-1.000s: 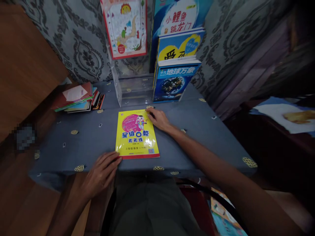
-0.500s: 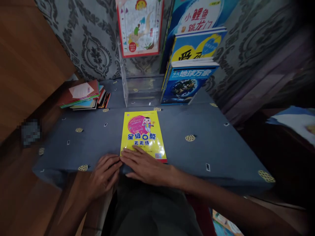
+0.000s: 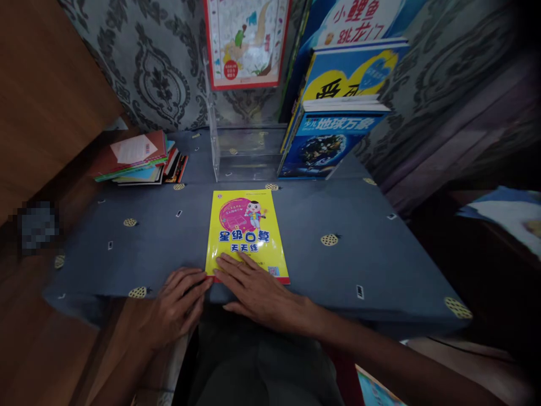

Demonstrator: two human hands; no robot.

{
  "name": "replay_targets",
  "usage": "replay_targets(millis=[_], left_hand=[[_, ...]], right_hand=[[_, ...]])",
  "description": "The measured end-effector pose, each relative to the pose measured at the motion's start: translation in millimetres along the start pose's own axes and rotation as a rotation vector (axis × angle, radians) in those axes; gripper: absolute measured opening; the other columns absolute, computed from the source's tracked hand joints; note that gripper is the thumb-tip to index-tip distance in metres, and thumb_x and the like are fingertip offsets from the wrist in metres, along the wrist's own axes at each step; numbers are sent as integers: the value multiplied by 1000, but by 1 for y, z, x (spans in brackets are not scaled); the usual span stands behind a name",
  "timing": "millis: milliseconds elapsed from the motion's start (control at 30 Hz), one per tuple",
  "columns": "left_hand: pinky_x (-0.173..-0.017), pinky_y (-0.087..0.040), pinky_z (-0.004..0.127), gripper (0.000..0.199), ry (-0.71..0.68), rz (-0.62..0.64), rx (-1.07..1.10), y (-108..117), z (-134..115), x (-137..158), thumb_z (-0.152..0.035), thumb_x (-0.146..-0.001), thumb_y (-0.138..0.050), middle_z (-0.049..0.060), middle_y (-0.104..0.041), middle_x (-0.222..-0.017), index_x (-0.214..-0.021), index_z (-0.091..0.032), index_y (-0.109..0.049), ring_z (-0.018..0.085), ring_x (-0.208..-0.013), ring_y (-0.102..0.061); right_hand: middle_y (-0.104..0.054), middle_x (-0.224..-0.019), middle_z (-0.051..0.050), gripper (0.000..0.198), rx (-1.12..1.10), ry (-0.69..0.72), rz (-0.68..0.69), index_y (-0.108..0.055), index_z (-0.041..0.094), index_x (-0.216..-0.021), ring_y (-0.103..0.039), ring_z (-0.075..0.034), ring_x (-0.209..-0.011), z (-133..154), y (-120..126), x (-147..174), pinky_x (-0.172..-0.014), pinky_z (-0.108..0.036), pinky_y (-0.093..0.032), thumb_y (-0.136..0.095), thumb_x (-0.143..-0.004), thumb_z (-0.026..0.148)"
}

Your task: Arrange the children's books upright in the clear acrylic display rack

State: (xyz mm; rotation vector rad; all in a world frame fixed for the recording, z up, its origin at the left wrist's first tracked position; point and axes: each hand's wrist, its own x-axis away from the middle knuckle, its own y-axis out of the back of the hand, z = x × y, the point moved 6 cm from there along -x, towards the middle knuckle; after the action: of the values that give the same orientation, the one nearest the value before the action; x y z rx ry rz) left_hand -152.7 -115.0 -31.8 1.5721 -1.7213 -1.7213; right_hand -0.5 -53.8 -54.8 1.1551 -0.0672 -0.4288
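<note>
Fingers of the right hand loosely spread, flat on the lower part of a yellow workbook; left hand has its fingers pressed together and bent, tips at the book's 7 o'clock corner. Can't tell if they pinch it: thumb side and underside hidden.

Biggest thing: the worktop, under a dark printed cloth. Clear stand at 12 o'clock from the workbook, set back, which probably leaves the near part for hands. Its books face outward, presumably so covers can be read: globe book lowest in front, yellow-heart book behind and above it, red-bordered book at the upper left.

Stack of books at 10 o'clock, lying flat and uneven, off to the side, likely just out of the way. Pale sheet on top, skewed.

Workbook lies shut, cover up, upright to the wearer, near the worktop's 6 o'clock edge: within easy reach. Right hand covers part of the lower print, no grip around the book; flat contact would stop it sliding, I'd judge. Left fingertips probably steady the corner. Smallest: square code at the cover's 5 o'clock corner, uncovered.
</note>
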Motion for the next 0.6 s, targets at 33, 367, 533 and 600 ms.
replay_targets(millis=[33, 367, 533, 600], left_hand=[[-91, -54, 40, 42, 0, 1, 1, 0, 0, 0, -7, -91, -53, 8, -71, -111, -129, -22, -61, 21, -106, -64], [-89, -55, 40, 40, -2, 23, 6, 5, -5, -8, -7, -91, -52, 9, -70, -110, -128, -21, -61, 21, -104, -63], [-89, -54, 38, 36, -9, 56, -16, 6, -6, -11, -7, -92, -51, 10, -69, -112, -125, -18, -61, 21, -107, -62], [-92, -53, 40, 34, -15, 75, -22, 5, -4, -11, -8, -93, -50, 11, -67, -119, -123, -18, -60, 23, -115, -59]], right_hand=[[-40, -158, -16, 65, 0, -19, 0, -40, 13, -151, -27, -27, -151, -3, 1, 5, -125, -52, -25, -56, -98, 45], [-38, -159, -14, 64, 14, -135, -38, -40, 19, -151, -29, -29, -151, -19, 12, 47, -123, -55, -29, -64, -94, 35], [-33, -162, -12, 68, 33, -173, -69, -37, 22, -152, -26, -30, -152, -24, 8, 61, -122, -55, -33, -66, -93, 36], [-34, -162, -12, 68, 34, -172, -76, -39, 23, -152, -28, -30, -151, -25, 7, 63, -122, -54, -34, -67, -92, 35]])
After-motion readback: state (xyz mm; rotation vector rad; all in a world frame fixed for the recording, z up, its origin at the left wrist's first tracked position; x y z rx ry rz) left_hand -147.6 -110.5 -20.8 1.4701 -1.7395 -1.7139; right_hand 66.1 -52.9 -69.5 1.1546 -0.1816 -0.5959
